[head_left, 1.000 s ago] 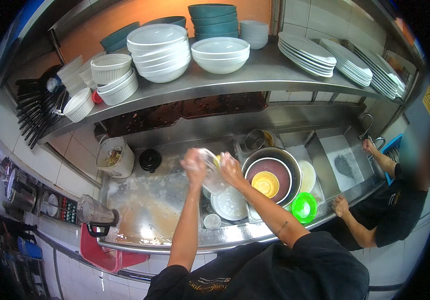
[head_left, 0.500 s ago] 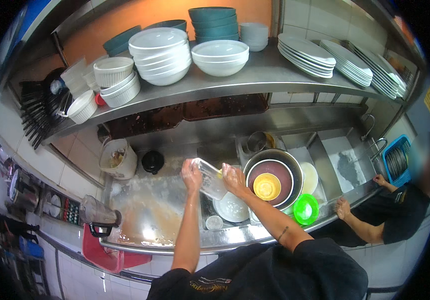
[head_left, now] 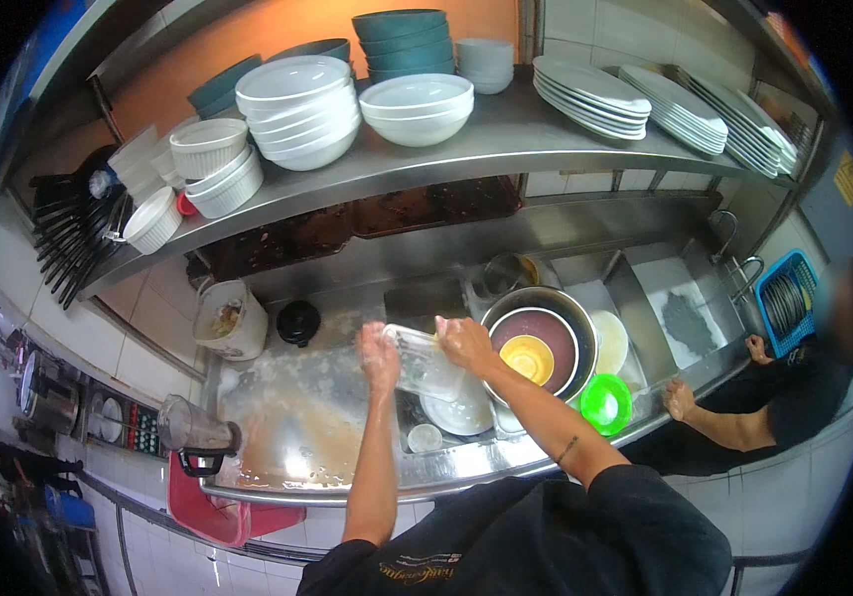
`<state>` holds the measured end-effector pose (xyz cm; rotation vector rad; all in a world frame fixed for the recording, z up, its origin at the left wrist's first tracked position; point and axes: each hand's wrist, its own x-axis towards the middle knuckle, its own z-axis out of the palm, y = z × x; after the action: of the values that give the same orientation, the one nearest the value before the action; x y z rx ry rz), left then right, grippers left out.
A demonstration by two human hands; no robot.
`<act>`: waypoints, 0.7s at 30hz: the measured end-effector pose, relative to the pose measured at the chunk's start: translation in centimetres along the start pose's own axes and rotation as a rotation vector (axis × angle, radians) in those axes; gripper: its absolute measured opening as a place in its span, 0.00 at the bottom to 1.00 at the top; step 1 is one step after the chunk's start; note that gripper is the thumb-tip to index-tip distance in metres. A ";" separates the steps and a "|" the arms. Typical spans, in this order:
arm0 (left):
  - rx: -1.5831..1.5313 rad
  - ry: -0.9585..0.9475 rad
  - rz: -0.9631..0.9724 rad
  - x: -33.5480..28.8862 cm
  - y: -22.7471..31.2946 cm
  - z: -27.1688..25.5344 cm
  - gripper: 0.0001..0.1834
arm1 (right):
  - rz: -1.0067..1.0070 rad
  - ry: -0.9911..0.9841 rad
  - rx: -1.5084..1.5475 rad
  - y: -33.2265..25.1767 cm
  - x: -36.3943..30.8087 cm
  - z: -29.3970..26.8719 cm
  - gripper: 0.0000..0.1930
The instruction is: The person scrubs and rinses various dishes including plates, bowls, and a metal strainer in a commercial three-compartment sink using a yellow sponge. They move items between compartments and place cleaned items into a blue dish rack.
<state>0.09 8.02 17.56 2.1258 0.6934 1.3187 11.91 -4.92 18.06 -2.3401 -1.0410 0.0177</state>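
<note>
I have the left hand closed on one end of a clear tub; the right hand curls at the other, its grip I cannot tell. Below the fingers lies a plate, rightward a pot.

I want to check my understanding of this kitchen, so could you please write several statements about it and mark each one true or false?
1. The left hand and the right hand both touch the clear container. True.
2. The yellow bowl sits inside the pot. True.
3. The green bowl is left of the pot. False: the green bowl is to its right.
4. On the shelf, the plates are right of the white bowls. True.
5. The teal bowls are below the shelf. False: the teal bowls are on it.
</note>
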 end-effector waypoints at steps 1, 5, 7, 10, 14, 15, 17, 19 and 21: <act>0.155 0.023 0.154 0.0 1.8 -0.4 0.11 | -0.018 -0.005 -0.045 0.2 0.4 -0.6 0.28; 0.114 -0.447 0.468 0.8 1.3 1.2 0.14 | -0.143 -0.023 -0.071 -2.5 2.3 -2.4 0.29; 0.164 -0.536 0.391 1.6 0.8 0.8 0.11 | -0.014 0.062 0.081 -1.1 2.1 -2.4 0.29; 0.043 -0.366 0.230 1.5 -2.9 1.0 0.09 | 0.181 0.130 0.306 -0.4 0.8 -1.0 0.29; 0.134 -0.496 0.123 -0.7 -2.8 2.9 0.07 | 0.418 0.170 0.332 2.8 -0.9 1.9 0.30; 0.125 -0.513 0.088 -1.3 -2.3 2.8 0.08 | 0.364 0.163 0.360 1.8 -0.5 1.1 0.30; 0.093 -0.555 0.028 -2.1 -0.7 3.0 0.08 | 0.265 0.164 0.410 0.3 1.0 -1.0 0.30; 0.033 -0.464 -0.005 -1.1 -0.3 3.0 0.08 | 0.223 0.174 0.380 0.6 0.6 -1.1 0.26; -0.065 -0.504 -0.128 0.7 -1.8 2.9 0.08 | 0.259 0.160 0.366 -0.8 -2.0 -2.3 0.25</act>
<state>2.75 9.31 15.70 2.1924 0.5501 0.6825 10.48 -7.02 20.01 -2.0847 -0.5952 0.1084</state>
